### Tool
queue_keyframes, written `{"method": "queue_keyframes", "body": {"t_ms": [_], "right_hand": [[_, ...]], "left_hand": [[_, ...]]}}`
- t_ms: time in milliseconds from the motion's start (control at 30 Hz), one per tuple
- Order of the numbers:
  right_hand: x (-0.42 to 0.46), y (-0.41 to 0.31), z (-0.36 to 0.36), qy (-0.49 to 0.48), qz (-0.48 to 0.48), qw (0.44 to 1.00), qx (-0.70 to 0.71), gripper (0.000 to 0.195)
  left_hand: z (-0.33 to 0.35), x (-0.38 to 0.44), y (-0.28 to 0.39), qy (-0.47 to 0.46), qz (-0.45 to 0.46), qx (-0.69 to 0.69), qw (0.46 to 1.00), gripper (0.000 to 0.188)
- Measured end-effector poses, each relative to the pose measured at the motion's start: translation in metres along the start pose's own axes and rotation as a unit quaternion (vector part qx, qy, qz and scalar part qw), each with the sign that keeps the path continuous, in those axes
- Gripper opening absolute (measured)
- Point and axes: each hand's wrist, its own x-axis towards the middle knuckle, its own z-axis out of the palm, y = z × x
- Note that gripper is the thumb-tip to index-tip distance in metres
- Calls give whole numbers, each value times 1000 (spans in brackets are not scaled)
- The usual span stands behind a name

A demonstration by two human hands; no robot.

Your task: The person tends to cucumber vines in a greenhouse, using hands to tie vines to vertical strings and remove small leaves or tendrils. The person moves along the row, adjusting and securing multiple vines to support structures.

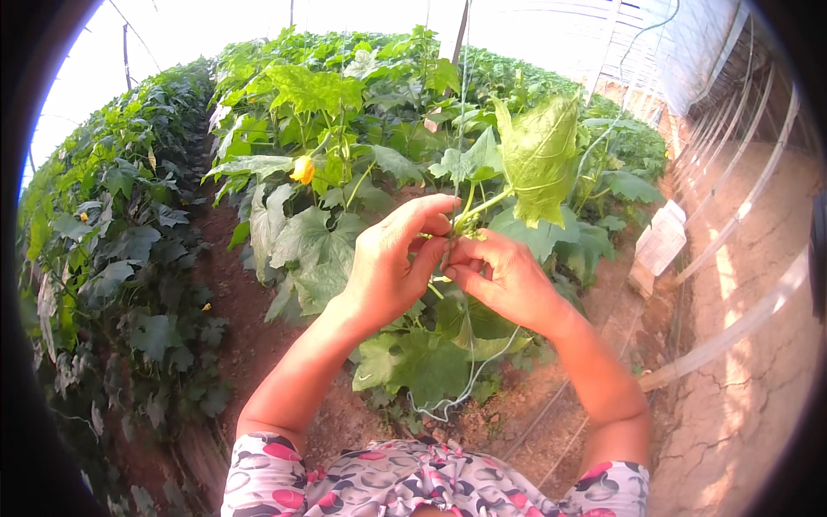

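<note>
In the middle of the head view, my left hand point(404, 255) and my right hand point(501, 274) meet at a thin green vine stem and a hanging string point(462, 129). The left hand pinches at the stem and string between thumb and fingers; the right fingers grip the same spot from the other side. Just above them is the leafy shoot tip point(468, 216), with a large pale green leaf point(543, 158) leaning to the right. The exact hold on stem and string is partly hidden by my fingers. A loose loop of pale twine point(446, 407) hangs below the hands.
Dense rows of leafy vines point(129, 239) stand left and ahead, with a yellow flower point(302, 170) near my left hand. A bare soil path point(226, 258) runs between rows. Curved poles point(736, 329), a whitish block point(660, 238) and a cracked earth wall point(743, 400) lie right.
</note>
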Motion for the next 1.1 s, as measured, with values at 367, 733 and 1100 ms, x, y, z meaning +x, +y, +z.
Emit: {"method": "queue_keyframes", "body": {"t_ms": [367, 733, 1100], "right_hand": [[39, -12, -1, 81, 29, 910, 407, 15], [50, -9, -7, -124, 39, 831, 540, 22], [44, -35, -20, -103, 68, 888, 443, 18]], "left_hand": [[-6, -3, -4, 34, -13, -99, 994, 18], [-23, 0, 20, -49, -157, -159, 973, 14], [-29, 3, 34, 24, -61, -136, 989, 17]]}}
